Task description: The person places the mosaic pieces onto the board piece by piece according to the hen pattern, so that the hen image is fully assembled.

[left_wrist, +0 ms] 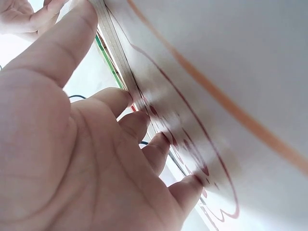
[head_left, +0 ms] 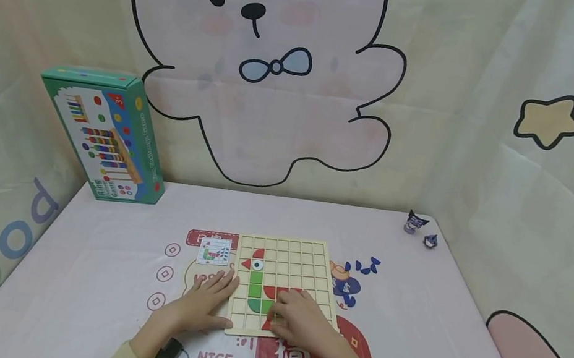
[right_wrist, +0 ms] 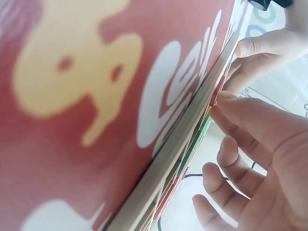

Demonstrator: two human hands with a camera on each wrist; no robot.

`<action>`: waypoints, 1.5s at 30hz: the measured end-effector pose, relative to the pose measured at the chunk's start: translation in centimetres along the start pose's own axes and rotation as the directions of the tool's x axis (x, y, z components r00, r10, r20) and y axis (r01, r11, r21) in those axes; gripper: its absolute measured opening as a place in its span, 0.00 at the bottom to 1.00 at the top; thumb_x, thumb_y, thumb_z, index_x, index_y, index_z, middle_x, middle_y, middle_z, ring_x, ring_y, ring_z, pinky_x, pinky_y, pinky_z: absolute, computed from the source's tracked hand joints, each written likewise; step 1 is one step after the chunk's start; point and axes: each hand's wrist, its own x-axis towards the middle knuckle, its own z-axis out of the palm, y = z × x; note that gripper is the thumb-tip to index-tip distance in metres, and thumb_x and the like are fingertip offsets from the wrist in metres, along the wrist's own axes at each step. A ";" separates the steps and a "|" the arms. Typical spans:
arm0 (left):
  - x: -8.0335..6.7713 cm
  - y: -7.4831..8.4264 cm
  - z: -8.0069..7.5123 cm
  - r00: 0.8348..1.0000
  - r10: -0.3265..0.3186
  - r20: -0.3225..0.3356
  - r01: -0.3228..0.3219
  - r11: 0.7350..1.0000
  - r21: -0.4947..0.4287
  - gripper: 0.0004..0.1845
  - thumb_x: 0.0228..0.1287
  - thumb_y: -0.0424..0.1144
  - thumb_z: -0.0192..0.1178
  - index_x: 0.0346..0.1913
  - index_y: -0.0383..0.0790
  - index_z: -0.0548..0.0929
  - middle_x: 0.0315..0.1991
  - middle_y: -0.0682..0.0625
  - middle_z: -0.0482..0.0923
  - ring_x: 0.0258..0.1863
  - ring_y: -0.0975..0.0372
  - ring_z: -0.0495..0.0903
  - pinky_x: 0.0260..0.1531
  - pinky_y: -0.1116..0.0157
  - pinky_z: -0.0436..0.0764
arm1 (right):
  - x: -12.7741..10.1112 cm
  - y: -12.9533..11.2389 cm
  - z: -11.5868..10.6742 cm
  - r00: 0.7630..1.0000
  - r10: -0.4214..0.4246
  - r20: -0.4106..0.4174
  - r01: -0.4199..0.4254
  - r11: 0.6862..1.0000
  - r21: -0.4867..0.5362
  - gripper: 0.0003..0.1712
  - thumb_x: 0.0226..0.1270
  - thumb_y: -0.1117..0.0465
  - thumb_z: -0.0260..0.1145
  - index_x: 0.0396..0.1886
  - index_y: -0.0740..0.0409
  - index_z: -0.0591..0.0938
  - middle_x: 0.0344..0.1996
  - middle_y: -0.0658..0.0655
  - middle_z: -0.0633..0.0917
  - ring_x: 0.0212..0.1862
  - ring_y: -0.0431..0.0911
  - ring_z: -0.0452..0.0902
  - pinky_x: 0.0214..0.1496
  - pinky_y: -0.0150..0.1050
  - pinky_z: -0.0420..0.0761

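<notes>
A wooden grid board (head_left: 302, 263) lies on the table, with red and green pieces set in it in the shape of a bird. A piece with an eye (head_left: 257, 265) sits near the top, above a column of green squares (head_left: 255, 283). My left hand (head_left: 201, 303) lies spread at the board's left side, its thumb at the board's edge. My right hand (head_left: 301, 320) is over the lower part, thumb and index fingertip pinching at a red triangle piece (head_left: 266, 325). Its other fingers hang loosely curled and hide some cells.
A small picture card (head_left: 214, 251) lies at the board's upper left. A green toy box (head_left: 107, 138) leans at the back left. Two small wrapped candies (head_left: 414, 223) are at the back right corner. The white tablecloth (head_left: 101, 250) carries printed words and drawings.
</notes>
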 end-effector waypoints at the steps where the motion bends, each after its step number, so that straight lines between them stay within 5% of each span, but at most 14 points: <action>1: 0.0 0.0 0.0 1.000 0.000 -0.002 0.000 1.000 -0.001 0.47 0.55 0.61 0.58 0.72 0.43 0.53 0.74 0.45 0.44 0.73 0.48 0.43 0.67 0.41 0.41 | 0.0 0.0 0.0 1.000 -0.001 0.000 0.001 1.000 0.001 0.04 0.55 0.51 0.67 0.31 0.41 0.84 0.28 0.41 0.76 0.32 0.37 0.66 0.38 0.32 0.65; 20: 0.1 -0.3 0.1 1.000 0.007 0.002 -0.007 1.000 -0.001 0.48 0.55 0.62 0.57 0.73 0.43 0.52 0.74 0.45 0.44 0.73 0.48 0.42 0.67 0.41 0.40 | -0.8 2.0 -0.9 0.997 0.038 -0.066 -0.037 0.999 0.011 0.04 0.54 0.54 0.69 0.30 0.42 0.86 0.28 0.42 0.77 0.32 0.37 0.65 0.37 0.35 0.69; 37: 0.5 -1.2 1.0 1.000 0.025 -0.016 -0.025 1.000 -0.007 0.49 0.53 0.64 0.57 0.73 0.44 0.51 0.74 0.46 0.43 0.73 0.48 0.41 0.67 0.40 0.39 | -2.7 8.3 -2.7 0.962 0.187 -0.201 -0.186 0.982 0.024 0.08 0.49 0.58 0.73 0.32 0.49 0.87 0.27 0.46 0.76 0.27 0.35 0.60 0.28 0.29 0.63; 45: 0.0 -0.1 0.1 1.000 0.023 -0.011 -0.023 1.000 -0.011 0.47 0.55 0.61 0.58 0.72 0.42 0.52 0.74 0.44 0.44 0.72 0.46 0.43 0.67 0.40 0.40 | -3.4 10.8 -3.9 0.945 0.284 -0.164 -0.284 0.958 0.025 0.10 0.49 0.58 0.74 0.33 0.51 0.86 0.27 0.49 0.77 0.27 0.37 0.64 0.27 0.30 0.67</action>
